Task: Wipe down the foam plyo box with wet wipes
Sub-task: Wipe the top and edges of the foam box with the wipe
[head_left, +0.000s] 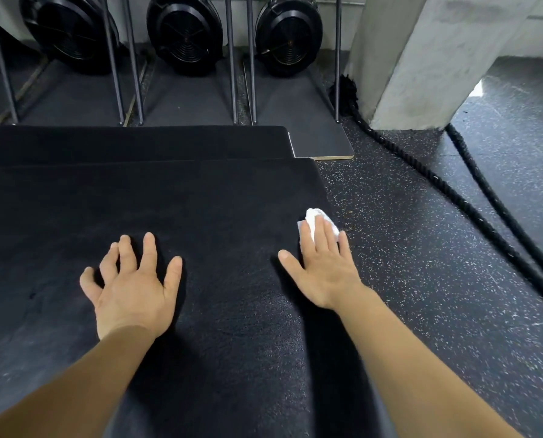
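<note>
Hands lie flat on the black foam plyo box (200, 210): left hand (131, 289) spread wide, right hand (324, 267) pressing straight fingers on a white wet wipe (311, 221) at the right edge.

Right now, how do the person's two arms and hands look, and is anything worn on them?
Both are bare. The left hand and the right hand wear no gloves, and no ring shows on the fingers in view. The left forearm and the right forearm show no sleeve, watch, band or marking up to the bottom edge of the picture.
</note>
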Available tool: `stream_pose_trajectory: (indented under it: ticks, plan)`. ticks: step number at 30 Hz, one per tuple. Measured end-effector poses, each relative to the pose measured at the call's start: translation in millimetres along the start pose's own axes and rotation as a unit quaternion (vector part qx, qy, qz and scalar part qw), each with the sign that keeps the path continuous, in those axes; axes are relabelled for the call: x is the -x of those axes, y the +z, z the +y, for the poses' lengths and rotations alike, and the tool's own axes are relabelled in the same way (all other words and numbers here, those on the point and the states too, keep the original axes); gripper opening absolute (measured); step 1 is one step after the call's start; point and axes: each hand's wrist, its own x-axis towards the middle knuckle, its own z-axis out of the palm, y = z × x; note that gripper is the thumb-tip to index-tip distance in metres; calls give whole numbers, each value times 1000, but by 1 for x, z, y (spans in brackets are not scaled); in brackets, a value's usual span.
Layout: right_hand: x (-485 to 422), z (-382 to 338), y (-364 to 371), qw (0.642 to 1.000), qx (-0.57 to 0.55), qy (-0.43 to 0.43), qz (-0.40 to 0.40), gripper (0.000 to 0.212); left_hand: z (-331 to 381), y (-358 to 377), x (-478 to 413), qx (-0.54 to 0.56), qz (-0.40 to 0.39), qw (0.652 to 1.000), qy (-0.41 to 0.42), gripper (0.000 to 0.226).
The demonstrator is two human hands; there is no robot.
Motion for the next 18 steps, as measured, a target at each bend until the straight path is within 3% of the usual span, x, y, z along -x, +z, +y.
stream_pose_trajectory:
  ticks: [7, 11, 18]
  plan:
    - [48, -62, 25, 997, 18, -80, -15, 85, 1, -4, 1, 1, -8, 1000, 3, 73]
    - [34, -51, 22, 993, 32, -110, -9, 74, 0, -3, 1, 0, -9, 1000, 5, 72]
    - [-5, 20, -3, 998, -5, 59, 0, 70, -1, -2, 1, 3, -12, 1000, 6, 73]
